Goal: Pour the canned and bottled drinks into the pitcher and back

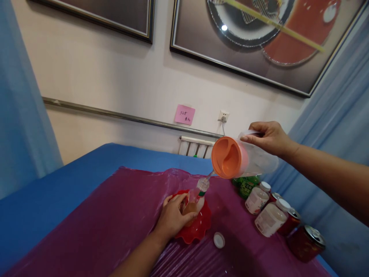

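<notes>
My right hand grips the handle of a translucent pitcher with an orange lid. The pitcher is tilted to the left, and a thin stream of liquid runs from its spout to the mouth of a clear bottle. Fingers of my left hand are wrapped round the bottle, which leans slightly to the right and holds some brownish liquid. Beneath the bottle is a red dish with a wavy rim. A white cap lies on the purple sheet to the right of the dish.
Purple plastic sheeting covers part of a blue-covered table. Along the right stand a green bottle, two white-capped jars and several red cans. Blue curtains hang at both sides. A metal rail crosses the wall.
</notes>
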Motion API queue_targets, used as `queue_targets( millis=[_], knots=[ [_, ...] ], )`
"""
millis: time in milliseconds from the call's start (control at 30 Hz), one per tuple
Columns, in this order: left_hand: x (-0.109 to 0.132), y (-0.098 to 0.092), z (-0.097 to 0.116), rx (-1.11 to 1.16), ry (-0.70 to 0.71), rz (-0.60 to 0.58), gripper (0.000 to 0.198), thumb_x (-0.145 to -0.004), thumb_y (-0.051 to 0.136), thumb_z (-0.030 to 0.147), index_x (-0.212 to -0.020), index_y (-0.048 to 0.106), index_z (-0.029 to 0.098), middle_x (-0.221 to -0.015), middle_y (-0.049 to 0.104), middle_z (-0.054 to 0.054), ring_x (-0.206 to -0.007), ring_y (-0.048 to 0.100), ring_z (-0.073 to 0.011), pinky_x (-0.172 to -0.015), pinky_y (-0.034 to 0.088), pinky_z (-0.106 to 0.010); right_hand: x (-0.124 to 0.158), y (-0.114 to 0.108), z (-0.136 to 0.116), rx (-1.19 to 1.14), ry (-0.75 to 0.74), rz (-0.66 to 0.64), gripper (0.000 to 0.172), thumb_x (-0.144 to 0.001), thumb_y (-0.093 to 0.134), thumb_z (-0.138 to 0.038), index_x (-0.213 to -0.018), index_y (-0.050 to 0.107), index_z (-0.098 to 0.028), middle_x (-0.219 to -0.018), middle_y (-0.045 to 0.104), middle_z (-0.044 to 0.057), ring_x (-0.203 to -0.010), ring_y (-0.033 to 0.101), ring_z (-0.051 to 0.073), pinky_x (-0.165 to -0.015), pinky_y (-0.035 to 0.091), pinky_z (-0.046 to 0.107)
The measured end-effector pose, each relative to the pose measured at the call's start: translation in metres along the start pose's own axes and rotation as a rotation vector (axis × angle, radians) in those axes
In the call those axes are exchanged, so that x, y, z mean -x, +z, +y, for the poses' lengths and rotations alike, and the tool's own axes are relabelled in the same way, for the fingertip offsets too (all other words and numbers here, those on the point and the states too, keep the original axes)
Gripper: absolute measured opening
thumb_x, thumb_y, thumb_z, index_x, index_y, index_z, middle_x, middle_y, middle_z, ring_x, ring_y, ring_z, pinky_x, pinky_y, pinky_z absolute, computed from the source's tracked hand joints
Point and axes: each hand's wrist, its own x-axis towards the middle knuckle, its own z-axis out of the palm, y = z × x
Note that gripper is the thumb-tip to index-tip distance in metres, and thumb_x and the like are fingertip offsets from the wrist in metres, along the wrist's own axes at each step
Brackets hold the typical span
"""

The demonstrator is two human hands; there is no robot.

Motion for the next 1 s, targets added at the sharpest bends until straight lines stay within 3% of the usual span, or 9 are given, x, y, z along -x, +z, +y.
queue_targets(
  millis=[1000],
  knots=[
    [0.0004,-0.0033,0.0038,0.051,0.013,-0.027,0.061,-0.068,0.083,0.041,-0.125,0.067,0.024,-0.130,0.070,-0.007,-0.123,0.059,-0.0324,-0.110,0.038,-0.047,-0.0008,0.0049,0.0031,-0.016,-0.005,-0.017,0.062,-0.077,0.065,-0.078,-0.057,0.044,-0.023,-0.054,0.034,-0.004,-0.053,0.031,0.012,-0.048,0.025,0.029]
  ],
)
